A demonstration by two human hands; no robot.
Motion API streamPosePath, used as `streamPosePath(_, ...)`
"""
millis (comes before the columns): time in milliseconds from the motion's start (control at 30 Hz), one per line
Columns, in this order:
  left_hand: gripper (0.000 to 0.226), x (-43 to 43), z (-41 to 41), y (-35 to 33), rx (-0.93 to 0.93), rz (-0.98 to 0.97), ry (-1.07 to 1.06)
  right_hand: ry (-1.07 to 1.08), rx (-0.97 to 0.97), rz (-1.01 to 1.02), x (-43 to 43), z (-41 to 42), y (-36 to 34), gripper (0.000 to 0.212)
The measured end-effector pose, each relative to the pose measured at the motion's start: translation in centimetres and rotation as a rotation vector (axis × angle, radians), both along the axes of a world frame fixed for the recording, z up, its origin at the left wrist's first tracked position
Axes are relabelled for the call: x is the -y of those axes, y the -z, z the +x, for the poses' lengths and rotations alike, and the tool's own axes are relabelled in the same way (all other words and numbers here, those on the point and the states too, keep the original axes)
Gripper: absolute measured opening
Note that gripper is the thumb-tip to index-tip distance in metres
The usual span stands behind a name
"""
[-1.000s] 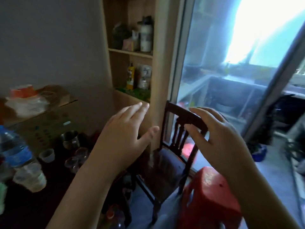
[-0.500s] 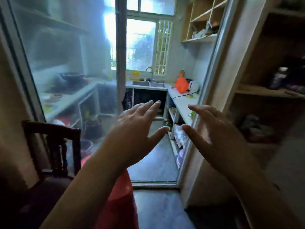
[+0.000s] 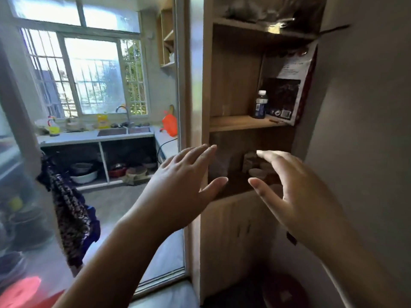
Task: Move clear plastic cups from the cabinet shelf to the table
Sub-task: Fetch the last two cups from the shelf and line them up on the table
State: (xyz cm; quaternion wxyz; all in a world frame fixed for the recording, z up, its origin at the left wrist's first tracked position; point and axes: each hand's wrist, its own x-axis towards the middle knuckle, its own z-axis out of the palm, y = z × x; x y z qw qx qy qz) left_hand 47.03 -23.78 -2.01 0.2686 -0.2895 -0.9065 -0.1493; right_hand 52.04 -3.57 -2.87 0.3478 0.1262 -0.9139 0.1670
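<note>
A tall wooden cabinet point(image 3: 231, 90) with open shelves fills the middle right. On its dim lower shelf point(image 3: 235, 187) stand clear plastic cups point(image 3: 255, 172), partly hidden behind my right hand. My left hand point(image 3: 184, 183) is raised in front of the shelf's left edge, fingers spread, holding nothing. My right hand point(image 3: 295, 192) hovers just in front of the cups, fingers apart and empty. The table is out of view.
A small bottle point(image 3: 260, 105) and a dark printed bag point(image 3: 287, 94) stand on the shelf above. A sliding glass door frame point(image 3: 184, 85) borders the cabinet's left side; beyond it lies a kitchen with a sink counter point(image 3: 97, 135). A patterned cloth point(image 3: 66, 210) hangs at left.
My view has swung right from the table and chair, past the glass door, onto the cabinet. Both hands stay raised, open and empty, now close to the lower shelf.
</note>
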Motion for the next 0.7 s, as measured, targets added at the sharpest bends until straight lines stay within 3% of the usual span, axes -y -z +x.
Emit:
streamPosePath(200,0.073,-5.3,-8.9,0.6,-0.029,0.009,0.047,0.049,0.019,0.002,-5.5,-6.7,1.6,0.059)
streamPosePath(467,0.070,-10.1,-24.0,-0.8,-0.046,0.015,0.050,0.085,-0.008,0.027,-10.2,-22.7,-1.0,0.063)
streamPosePath(700,0.069,-14.2,-32.8,-0.9,-0.041,0.008,0.048,0.014,0.017,-0.031,-13.8,-32.8,-0.2,0.066)
